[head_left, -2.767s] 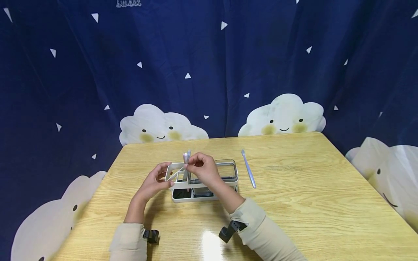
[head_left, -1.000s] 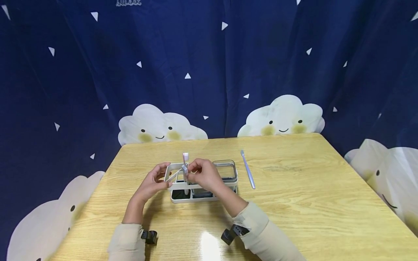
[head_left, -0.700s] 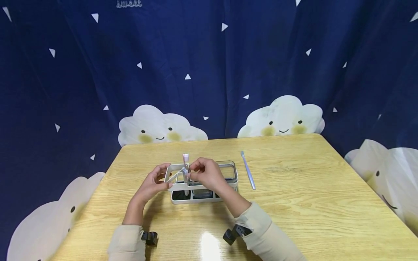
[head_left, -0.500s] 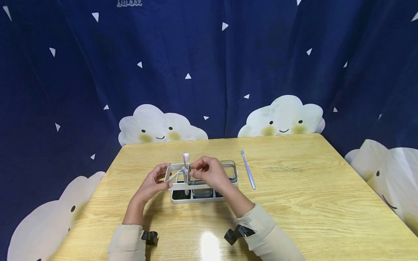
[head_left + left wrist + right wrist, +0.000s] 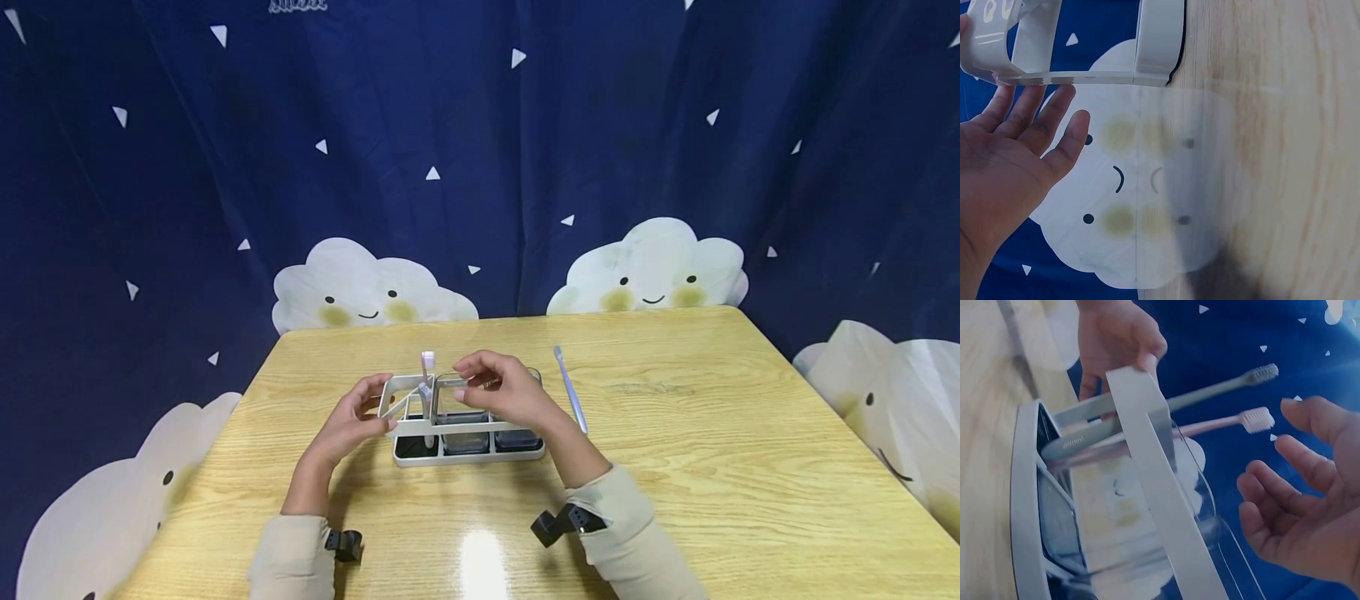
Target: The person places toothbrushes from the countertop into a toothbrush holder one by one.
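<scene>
**The blue toothbrush (image 5: 571, 390) lies to the right of your right hand (image 5: 504, 390)**

The blue toothbrush is lying flat on the wooden table (image 5: 712, 467), just past the right end of the white toothbrush holder (image 5: 412, 428). It does not touch the holder. Your right hand is much nearer to it than your left hand (image 5: 348, 421).

Look at how the brush points. Its long side runs away from you, with a small slant. The bristle end is far from you, and leans left. The handle end is close to you, beside your right wrist.

Your right hand is over the clear cups (image 5: 463, 444) in the holder. Its thumb and fingers are apart, with nothing between them. Your fingertips point left, so the blue brush is on the wrist side of your hand. I think that turn matters most: to meet the brush, your fingers would need to swing round to the right.

Your left hand grips the left end of the holder, with the thumb on the near side and fingers on the far side.

The pink toothbrush (image 5: 1210, 426) and the grey toothbrush (image 5: 1216, 389) stand in the left part of the holder. Their heads poke up above the top rail.
</scene>
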Demonstrator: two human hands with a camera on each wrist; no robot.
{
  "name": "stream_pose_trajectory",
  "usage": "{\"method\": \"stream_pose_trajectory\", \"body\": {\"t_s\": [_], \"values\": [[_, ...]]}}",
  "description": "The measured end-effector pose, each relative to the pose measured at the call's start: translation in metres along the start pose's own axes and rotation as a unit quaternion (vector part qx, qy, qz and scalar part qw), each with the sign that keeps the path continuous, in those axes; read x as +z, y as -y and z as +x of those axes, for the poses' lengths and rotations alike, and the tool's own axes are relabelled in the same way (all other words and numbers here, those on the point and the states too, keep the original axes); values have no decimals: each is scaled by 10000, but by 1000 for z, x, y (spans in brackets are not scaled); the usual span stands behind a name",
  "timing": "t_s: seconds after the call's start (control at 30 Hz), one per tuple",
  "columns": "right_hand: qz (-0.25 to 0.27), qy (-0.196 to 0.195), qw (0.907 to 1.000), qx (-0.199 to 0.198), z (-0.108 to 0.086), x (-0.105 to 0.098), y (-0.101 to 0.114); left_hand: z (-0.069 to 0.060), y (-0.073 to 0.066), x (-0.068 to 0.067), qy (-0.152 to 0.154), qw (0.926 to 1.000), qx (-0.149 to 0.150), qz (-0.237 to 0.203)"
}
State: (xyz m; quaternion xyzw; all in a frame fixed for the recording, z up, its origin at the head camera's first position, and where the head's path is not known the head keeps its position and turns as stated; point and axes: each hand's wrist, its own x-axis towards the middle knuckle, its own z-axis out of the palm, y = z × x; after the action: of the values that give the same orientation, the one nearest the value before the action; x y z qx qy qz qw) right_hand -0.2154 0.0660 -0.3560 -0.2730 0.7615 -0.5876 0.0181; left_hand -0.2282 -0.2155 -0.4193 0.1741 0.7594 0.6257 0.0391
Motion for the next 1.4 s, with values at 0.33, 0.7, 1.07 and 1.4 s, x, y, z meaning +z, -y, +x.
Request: {"method": "stream_pose_trajectory", "body": {"t_s": [0.33, 0.7, 1.07, 1.4], "values": [[-379, 724, 9965, -187, -2, -18, -4, -1, 0, 1, 14, 10000, 7, 35], [-43, 860, 9961, -213, -6, -33, -8, -3, 1, 1, 123, 9998, 156, 93], [21, 589, 9981, -173, -8, -48, -16, -3, -1, 0, 243, 9996, 167, 38], [-38, 238, 9997, 88, -9, -61, -21, 0, -3, -3, 212, 9997, 87, 105]]}}
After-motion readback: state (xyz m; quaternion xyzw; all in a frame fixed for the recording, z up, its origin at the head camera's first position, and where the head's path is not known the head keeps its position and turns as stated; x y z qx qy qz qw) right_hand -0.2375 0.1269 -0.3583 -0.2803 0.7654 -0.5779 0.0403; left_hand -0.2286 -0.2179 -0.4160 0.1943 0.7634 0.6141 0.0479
